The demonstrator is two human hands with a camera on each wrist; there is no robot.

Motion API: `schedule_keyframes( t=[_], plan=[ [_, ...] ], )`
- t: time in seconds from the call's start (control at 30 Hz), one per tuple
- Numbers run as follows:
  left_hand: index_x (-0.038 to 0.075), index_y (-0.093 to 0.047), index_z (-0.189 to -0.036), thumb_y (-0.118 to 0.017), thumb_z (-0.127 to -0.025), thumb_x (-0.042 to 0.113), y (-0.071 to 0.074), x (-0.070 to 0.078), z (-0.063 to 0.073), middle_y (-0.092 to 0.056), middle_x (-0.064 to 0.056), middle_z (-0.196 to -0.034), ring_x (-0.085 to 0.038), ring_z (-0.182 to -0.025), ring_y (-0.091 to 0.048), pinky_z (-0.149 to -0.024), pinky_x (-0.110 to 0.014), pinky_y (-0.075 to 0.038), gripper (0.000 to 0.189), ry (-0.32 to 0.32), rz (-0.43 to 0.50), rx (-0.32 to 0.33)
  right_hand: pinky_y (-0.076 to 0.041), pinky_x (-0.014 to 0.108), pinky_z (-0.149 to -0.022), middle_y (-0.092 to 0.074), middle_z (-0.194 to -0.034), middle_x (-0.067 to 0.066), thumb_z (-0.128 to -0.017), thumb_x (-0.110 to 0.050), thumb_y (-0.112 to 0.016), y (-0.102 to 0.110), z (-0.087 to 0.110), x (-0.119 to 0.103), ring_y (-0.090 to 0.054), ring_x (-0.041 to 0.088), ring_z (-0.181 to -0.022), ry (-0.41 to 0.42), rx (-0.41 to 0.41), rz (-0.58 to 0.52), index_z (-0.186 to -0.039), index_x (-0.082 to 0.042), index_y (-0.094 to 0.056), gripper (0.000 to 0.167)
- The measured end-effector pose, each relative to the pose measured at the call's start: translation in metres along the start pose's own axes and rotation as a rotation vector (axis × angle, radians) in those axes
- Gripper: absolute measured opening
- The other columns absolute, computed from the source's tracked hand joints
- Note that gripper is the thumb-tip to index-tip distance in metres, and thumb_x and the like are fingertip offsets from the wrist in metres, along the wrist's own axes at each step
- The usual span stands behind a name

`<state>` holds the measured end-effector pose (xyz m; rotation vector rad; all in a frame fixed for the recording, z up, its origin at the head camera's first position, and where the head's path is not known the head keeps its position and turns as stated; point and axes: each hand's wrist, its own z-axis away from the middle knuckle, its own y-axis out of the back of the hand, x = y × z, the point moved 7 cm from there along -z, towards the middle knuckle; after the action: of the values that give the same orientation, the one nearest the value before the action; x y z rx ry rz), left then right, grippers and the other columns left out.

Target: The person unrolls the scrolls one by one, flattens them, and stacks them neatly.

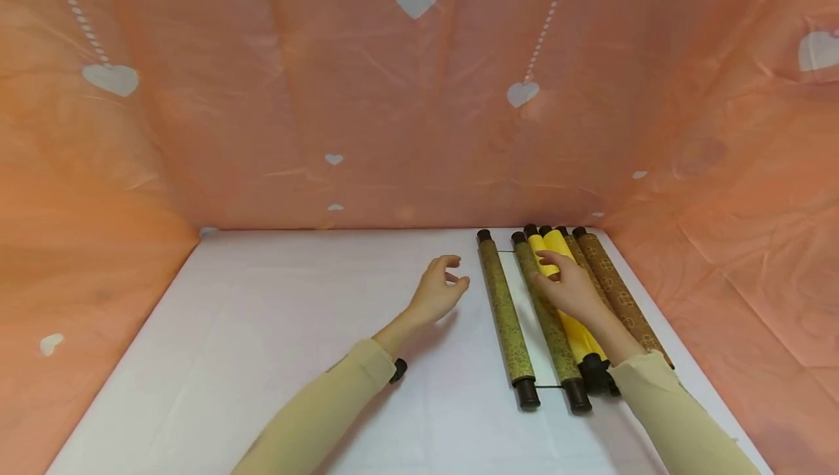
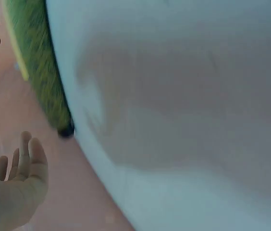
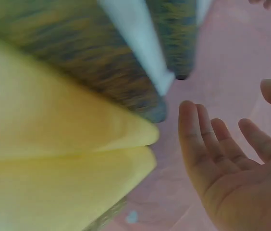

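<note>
Fingers of both hands curve loose and empty by the green scroll (yellow rolls, brown rolls alongside).

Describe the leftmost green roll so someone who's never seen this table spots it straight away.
On the white tabletop, look to the right side, where long rolls lie side by side. The leftmost green roll lies between the person's left hand and a second green roll, with dark knobs at both ends. Unlike that second green roll, it has no roll on its left.
</note>
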<state>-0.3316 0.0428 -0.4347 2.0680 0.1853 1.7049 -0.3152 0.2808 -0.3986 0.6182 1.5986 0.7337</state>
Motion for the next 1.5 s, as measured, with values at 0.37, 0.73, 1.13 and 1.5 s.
schedule_keyframes(
  t=[0.37,0.73,1.13,1.5],
  plan=[
    [-0.004,-0.044,-0.151,-0.064,-0.096,0.022,-0.069,-0.005,0.007,-0.053,-0.021,-0.136,-0.031,-0.121,-0.060,-0.102,-0.041,-0.050,0.064,0.014,-0.218,-0.193,-0.057,0.043,-0.074,-0.056,-0.136,0.035,-0.097,-0.004,-0.064,-0.011,0.026,0.029,-0.067,0.032,-0.092,-0.021,-0.058,0.133,-0.146,0.008,-0.051,0.053],
    [-0.003,-0.041,-0.154,-0.073,-0.094,0.030,-0.094,0.001,0.006,-0.054,-0.025,-0.135,-0.031,-0.119,-0.059,-0.108,-0.042,-0.047,0.076,0.044,-0.247,-0.255,-0.054,0.041,-0.065,-0.069,-0.119,0.031,-0.092,0.002,-0.065,-0.014,0.030,0.038,-0.068,0.031,-0.082,0.011,-0.083,0.157,-0.136,0.011,-0.060,0.045],
    [0.004,-0.038,-0.159,-0.077,-0.093,0.035,-0.105,0.002,0.000,-0.049,-0.024,-0.139,-0.033,-0.124,-0.057,-0.107,-0.044,-0.048,0.082,0.104,-0.186,-0.237,-0.058,0.041,-0.077,-0.056,-0.134,0.035,-0.093,0.006,-0.068,-0.026,0.027,0.027,-0.067,0.043,-0.105,0.063,-0.171,0.037,-0.143,0.011,-0.054,0.052],
    [0.004,-0.042,-0.157,-0.081,-0.090,0.024,-0.103,0.005,-0.002,-0.047,-0.026,-0.141,-0.037,-0.130,-0.053,-0.110,-0.046,-0.045,0.080,0.162,-0.065,-0.198,-0.056,0.051,-0.094,-0.054,-0.142,0.038,-0.098,-0.001,-0.065,-0.030,0.025,0.031,-0.055,0.054,-0.128,-0.018,-0.253,-0.036,-0.146,0.015,-0.049,0.053]
  ],
)
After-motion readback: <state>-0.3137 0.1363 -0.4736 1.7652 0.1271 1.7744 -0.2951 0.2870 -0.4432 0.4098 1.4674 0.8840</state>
